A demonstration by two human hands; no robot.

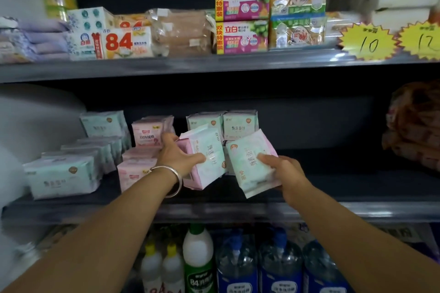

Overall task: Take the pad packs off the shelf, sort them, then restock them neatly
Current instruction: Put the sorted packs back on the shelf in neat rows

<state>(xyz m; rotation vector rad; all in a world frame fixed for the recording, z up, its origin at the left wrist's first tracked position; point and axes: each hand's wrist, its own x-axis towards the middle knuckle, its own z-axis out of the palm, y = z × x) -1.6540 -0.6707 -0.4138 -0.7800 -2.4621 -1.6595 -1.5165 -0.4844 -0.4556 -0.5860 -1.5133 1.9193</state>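
Hands first: your left hand [177, 153] grips a tilted mint-and-pink pad pack [206, 155], thumb laid across its front and fingers wrapped behind, with a second pink pack [188, 179] pressed under it in the same hold. A silver bangle [172, 179] circles that wrist. Your right hand [284, 171] grips another mint pack [251, 162], thumb on the front face and fingers underneath, the pack leaning to the right. Both held packs sit just above the front part of the middle shelf [357, 210], close beside each other; whether they touch you cannot tell.

Behind your hands, two mint packs [222, 123] stand upright side by side at the back of that shelf. To their left, pink packs [148, 132] are stacked, one upright on top at the back and others lying flat beneath and in front of it. Further left, a row of mint packs [64, 175] runs from the shelf's front edge toward the back, with one more standing upright behind them.

On the upper shelf [166, 68] you see soap boxes [242, 19], stacked two high, a box marked 84 [126, 41] to their left, and two yellow starburst price tags [369, 41] reading 10 and 12 at the right. Below the middle shelf stand bottles: a green one with a white cap [197, 261], and clear jugs with blue labels [238, 266] to its right.
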